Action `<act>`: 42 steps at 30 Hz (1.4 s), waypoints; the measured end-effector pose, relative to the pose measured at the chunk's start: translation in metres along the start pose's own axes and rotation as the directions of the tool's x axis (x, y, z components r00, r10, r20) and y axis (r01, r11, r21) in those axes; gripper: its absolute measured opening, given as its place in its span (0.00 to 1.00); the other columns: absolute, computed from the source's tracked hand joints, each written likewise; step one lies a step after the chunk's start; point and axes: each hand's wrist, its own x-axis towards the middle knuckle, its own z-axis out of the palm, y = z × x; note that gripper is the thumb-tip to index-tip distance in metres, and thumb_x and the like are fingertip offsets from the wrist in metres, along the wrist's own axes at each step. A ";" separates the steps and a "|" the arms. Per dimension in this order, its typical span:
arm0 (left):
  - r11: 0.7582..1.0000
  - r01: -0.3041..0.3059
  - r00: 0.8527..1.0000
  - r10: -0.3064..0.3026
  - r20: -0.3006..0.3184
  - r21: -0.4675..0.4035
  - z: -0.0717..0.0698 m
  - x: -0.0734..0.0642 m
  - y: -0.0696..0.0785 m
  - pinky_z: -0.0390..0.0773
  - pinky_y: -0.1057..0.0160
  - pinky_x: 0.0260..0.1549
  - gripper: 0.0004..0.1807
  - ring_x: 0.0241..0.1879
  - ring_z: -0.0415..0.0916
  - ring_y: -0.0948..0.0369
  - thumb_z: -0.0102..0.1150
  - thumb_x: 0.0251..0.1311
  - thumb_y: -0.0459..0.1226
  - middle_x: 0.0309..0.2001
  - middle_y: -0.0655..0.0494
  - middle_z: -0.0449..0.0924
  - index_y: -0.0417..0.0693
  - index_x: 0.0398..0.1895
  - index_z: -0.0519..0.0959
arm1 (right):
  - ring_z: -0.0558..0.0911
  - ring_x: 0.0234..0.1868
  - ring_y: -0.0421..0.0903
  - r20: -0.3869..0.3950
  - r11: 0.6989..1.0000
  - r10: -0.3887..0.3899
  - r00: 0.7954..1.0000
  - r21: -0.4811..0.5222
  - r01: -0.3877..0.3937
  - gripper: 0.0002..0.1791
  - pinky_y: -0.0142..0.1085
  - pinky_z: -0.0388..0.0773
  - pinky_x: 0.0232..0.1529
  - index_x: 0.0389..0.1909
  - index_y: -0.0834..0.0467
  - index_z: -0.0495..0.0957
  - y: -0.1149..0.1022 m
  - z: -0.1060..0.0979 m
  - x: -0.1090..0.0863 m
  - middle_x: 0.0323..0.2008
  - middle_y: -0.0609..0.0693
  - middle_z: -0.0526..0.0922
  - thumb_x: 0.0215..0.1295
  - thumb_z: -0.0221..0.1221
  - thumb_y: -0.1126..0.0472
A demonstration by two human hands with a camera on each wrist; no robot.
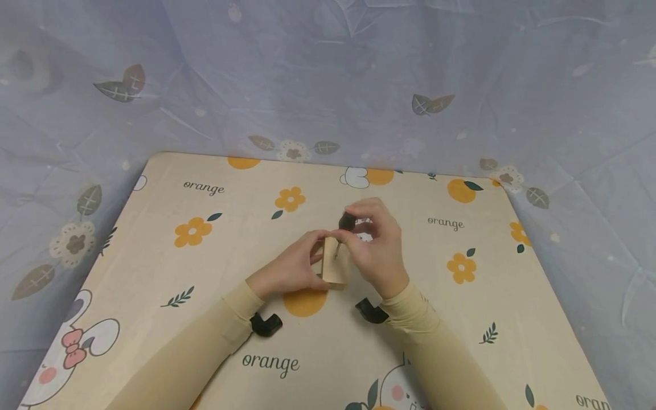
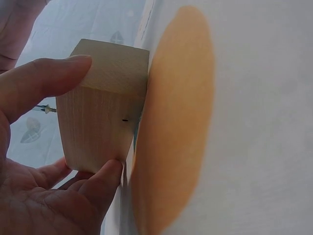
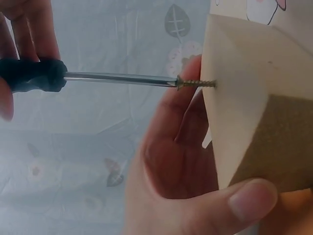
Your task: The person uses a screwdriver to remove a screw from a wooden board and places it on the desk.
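Left hand (image 1: 292, 265): curled round the wooden block (image 2: 102, 117), gripping both ends
Right hand (image 1: 379, 245): pinching the screwdriver (image 3: 120, 79) by its handle
Driver tip: against the head of the screw (image 3: 196, 83)
Screw: standing out from the block's face
Wooden block: between both hands, at the patterned tablecloth (image 1: 328, 370), full contact unclear

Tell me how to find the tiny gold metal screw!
Start at the cream, orange-printed tabletop, then find the pale, boxy wooden block in the bare left hand. The small, gold-coloured metal screw stands between it and the black-handled screwdriver. Unlike the screwdriver's smooth silver shaft, the screw has spiral ridges.
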 end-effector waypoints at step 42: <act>0.999 0.014 1.000 -0.014 0.000 0.046 -0.001 0.000 0.002 0.74 0.62 0.76 0.58 0.81 0.64 0.58 0.85 0.48 0.32 0.78 0.54 0.62 0.50 0.81 0.59 | 0.87 0.37 0.47 -0.038 0.998 -0.029 0.999 -0.052 0.027 0.21 0.29 0.91 0.37 0.44 0.68 0.84 -0.005 0.000 0.000 0.36 0.60 0.83 0.49 0.77 0.82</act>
